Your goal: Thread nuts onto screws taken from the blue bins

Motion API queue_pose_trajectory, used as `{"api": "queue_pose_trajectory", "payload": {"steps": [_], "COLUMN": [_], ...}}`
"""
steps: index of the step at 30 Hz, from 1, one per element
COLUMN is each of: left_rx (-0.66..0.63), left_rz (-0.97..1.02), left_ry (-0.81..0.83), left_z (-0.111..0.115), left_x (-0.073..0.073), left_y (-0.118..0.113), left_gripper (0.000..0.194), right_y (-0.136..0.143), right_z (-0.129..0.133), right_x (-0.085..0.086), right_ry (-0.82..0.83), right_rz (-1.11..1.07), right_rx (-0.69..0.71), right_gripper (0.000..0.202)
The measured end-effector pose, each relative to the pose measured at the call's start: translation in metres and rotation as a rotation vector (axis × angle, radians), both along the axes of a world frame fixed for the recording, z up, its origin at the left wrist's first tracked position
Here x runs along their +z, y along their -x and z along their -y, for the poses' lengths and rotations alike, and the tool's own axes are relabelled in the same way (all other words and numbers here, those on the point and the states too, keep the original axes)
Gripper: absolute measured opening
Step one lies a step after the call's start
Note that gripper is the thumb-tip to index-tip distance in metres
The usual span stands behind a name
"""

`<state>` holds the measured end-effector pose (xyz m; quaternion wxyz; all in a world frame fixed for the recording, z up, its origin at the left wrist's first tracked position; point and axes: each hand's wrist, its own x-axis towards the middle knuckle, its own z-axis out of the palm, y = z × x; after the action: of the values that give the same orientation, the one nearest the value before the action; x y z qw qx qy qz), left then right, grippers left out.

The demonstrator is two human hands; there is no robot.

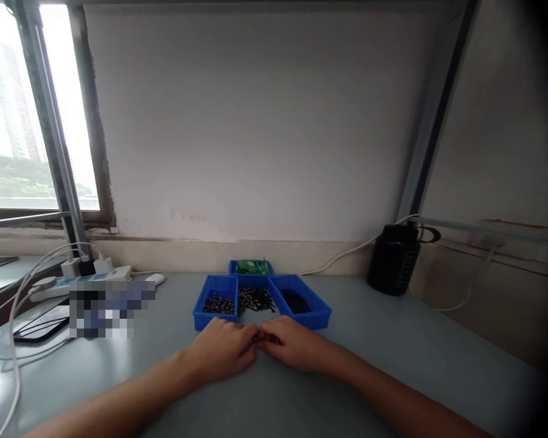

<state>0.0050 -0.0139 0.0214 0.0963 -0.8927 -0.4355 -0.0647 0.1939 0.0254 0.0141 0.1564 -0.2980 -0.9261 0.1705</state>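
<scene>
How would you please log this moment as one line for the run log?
left hand: pinching small dark part | right hand: pinching same part | place: grey table, before blue trays of small parts

Both forearms are bare to the frame's edge, and the left hand point(221, 350) and right hand point(292, 345) are ungloved.

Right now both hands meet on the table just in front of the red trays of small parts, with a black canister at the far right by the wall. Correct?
Not quite: the trays are blue, not red, as the head view shows. The rest holds: left hand and right hand meet fingertip to fingertip on the table in front of them, and the black canister stands at the far right.
</scene>
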Motion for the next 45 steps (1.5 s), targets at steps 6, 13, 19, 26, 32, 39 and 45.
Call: {"api": "queue_pose_trajectory", "payload": {"steps": [6,13,19,26,32,39,45], "left_rx": [0.013,0.000,-0.006,-0.019,-0.046,-0.054,-0.057], "left_rz": [-0.011,-0.013,0.000,0.001,0.000,0.004,-0.015], "left_ry": [0.001,-0.016,-0.023,-0.042,-0.068,-0.064,-0.053], "left_z": [0.000,-0.002,-0.004,-0.007,-0.006,-0.006,-0.006], "left_x": [0.002,-0.001,-0.003,-0.006,-0.007,-0.005,-0.004], "left_y": [0.001,0.002,0.003,0.004,0.004,0.005,0.005], "left_gripper": [0.015,0.014,0.014,0.014,0.014,0.017,0.020], "right_y": [0.000,0.002,0.000,-0.002,-0.002,0.000,0.003], "right_z": [-0.004,-0.003,-0.005,-0.005,-0.008,-0.010,-0.005], "right_x": [0.000,0.004,0.001,0.001,-0.004,-0.006,0.001], "right_ry": [0.072,0.332,0.401,0.392,0.382,0.289,0.240], "right_rz": [-0.026,-0.081,-0.112,-0.078,-0.104,-0.138,-0.149], "right_rx": [-0.039,-0.034,-0.048,0.025,-0.021,-0.053,-0.050], "right_gripper": [0.020,0.028,0.024,0.029,0.023,0.014,0.014]}}
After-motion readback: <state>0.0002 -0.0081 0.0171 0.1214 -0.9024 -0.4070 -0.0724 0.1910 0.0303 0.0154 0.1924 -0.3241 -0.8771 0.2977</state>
